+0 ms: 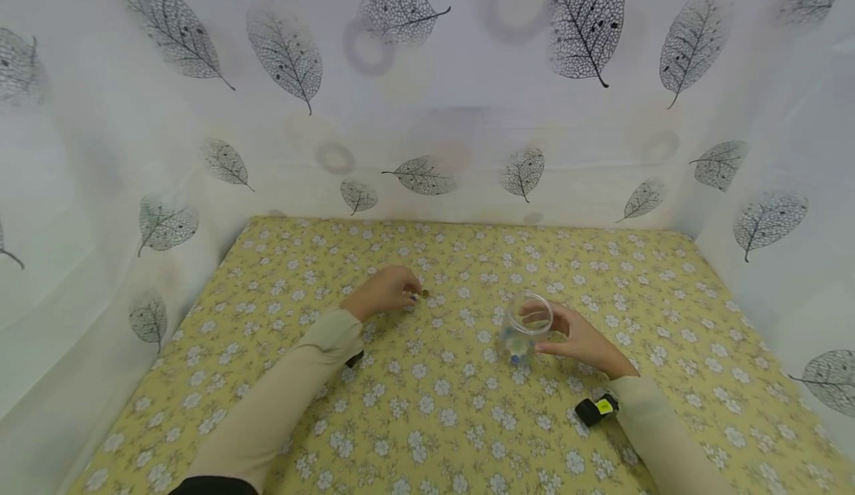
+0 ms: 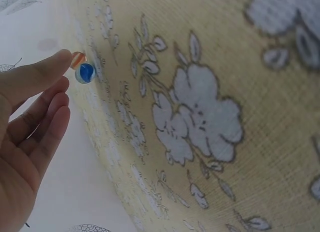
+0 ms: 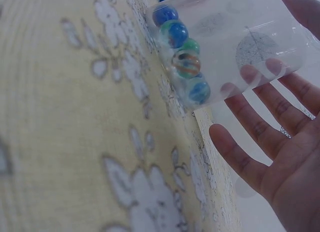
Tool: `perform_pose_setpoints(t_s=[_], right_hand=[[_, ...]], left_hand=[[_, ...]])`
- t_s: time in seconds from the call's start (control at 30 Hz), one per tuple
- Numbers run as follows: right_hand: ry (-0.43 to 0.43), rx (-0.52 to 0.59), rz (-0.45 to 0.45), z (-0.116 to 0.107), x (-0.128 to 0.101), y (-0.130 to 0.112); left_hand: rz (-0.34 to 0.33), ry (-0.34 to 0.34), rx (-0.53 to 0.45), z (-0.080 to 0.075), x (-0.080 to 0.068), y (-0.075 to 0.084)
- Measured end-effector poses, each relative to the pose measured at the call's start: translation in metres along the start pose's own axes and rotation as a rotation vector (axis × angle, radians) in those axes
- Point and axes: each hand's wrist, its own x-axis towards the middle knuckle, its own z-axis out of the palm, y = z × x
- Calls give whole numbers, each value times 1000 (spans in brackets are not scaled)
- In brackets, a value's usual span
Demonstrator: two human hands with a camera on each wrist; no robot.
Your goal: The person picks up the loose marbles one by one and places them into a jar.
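My left hand (image 1: 385,292) reaches low over the cloth at the middle left. Just beyond its thumb tip, the left wrist view has an orange-striped marble (image 2: 78,60) and a blue marble (image 2: 85,73) side by side on the cloth. The other fingers are loosely bent, apart from the marbles; the index finger is mostly hidden. On the right, my right hand (image 1: 580,341) holds a clear open-topped jar (image 1: 513,329) from its right side, thumb and fingers around the wall. Several blue, green and striped marbles (image 3: 186,64) lie at the jar's bottom.
A yellow cloth with white flowers (image 1: 427,406) covers the table. White curtains with leaf prints (image 1: 427,124) hang behind it and along both sides. A black wrist device with a yellow label (image 1: 597,409) is by the right sleeve.
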Motion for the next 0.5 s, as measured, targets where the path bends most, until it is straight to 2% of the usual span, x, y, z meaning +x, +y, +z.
perform_pose_setpoints(t_s=[0.5], right_hand=[[-1, 13, -16, 1, 1, -1]], left_hand=[[-33, -49, 40, 6, 7, -4]])
